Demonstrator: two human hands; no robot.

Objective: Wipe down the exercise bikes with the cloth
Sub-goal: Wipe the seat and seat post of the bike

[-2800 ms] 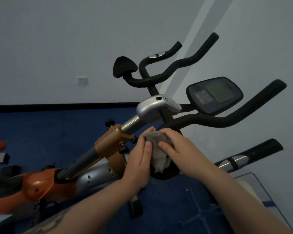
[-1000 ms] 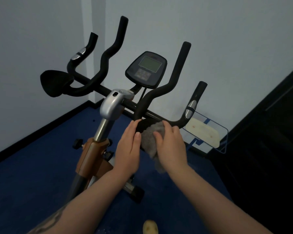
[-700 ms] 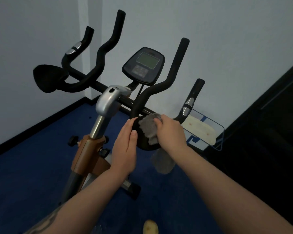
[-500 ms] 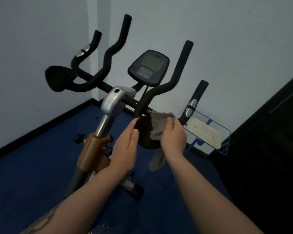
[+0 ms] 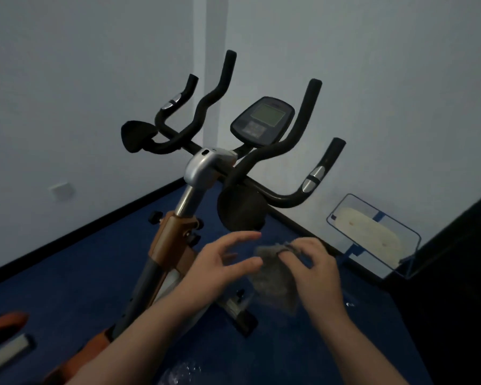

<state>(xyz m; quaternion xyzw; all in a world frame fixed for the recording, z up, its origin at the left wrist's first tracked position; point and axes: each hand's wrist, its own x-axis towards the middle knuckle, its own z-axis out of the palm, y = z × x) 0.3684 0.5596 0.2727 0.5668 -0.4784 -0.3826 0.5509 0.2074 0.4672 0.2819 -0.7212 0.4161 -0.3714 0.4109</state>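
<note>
Two hands hover below the exercise bike's (image 5: 206, 168) round black elbow pad (image 5: 240, 208): the right hand (image 5: 314, 270) pinches the limp grey cloth (image 5: 275, 282) by its top edge, its nubbly fabric hanging beneath that grip. Left hand (image 5: 220, 262) spreads loose fingers just beside the cloth, holding nothing.

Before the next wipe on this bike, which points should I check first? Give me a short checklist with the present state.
1. Cloth in grip: ok, right hand pinches its top edge.
2. Left hand free: ok, fingers spread, holding nothing.
3. Cloth touching bike: not ok, it hangs below the round pad.
4. Console unobstructed: ok.
5. Cloth damp: cannot tell.
</note>
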